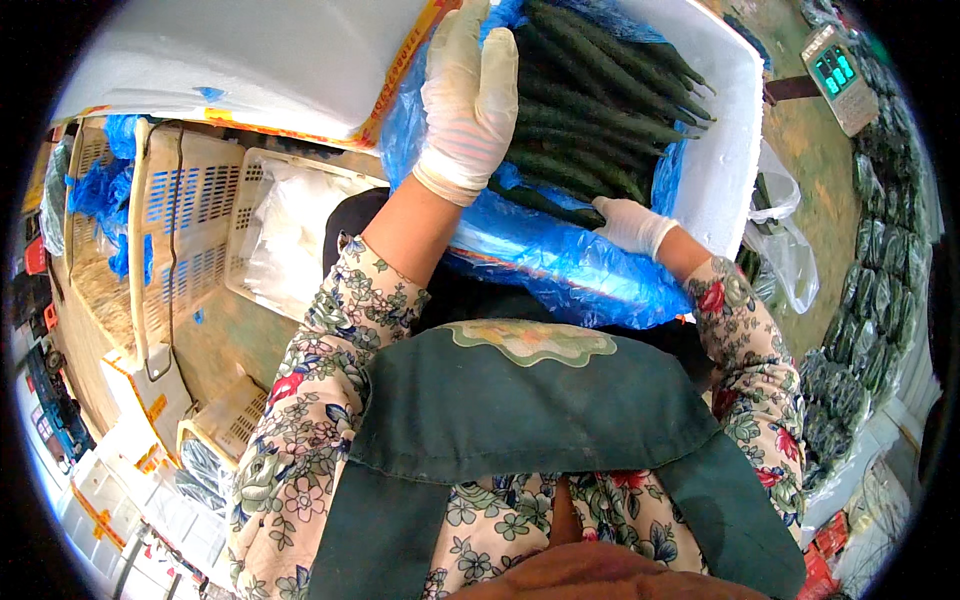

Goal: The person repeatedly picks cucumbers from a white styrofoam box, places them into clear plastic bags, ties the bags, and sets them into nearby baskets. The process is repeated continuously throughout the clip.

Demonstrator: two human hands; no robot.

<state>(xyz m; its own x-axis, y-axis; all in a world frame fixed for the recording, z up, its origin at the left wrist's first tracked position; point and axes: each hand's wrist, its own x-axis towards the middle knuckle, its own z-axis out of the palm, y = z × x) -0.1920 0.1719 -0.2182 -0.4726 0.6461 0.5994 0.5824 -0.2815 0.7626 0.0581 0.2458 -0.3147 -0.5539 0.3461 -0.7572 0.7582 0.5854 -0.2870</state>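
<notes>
A white foam box [720, 127] lined with blue plastic film [555, 251] stands before me, holding several long dark green cucumbers [592, 90] laid side by side. My left hand [472, 105], in a thin whitish glove, is raised over the box's left side with thumb apart from the fingers and nothing in it. Its fingertips reach the picture's top edge. At the near right of the cucumbers, my gloved right hand [634, 226] touches the end of the nearest one. Whether its fingers grip that cucumber is hidden.
Another white foam box [240, 60] stands at upper left. Below it are plastic crates [191, 195], one holding white sheeting [289, 232]. On the right are a scale display [836, 71], a clear plastic bag [787, 255] on the floor, and stacked wrapped cucumbers [870, 300].
</notes>
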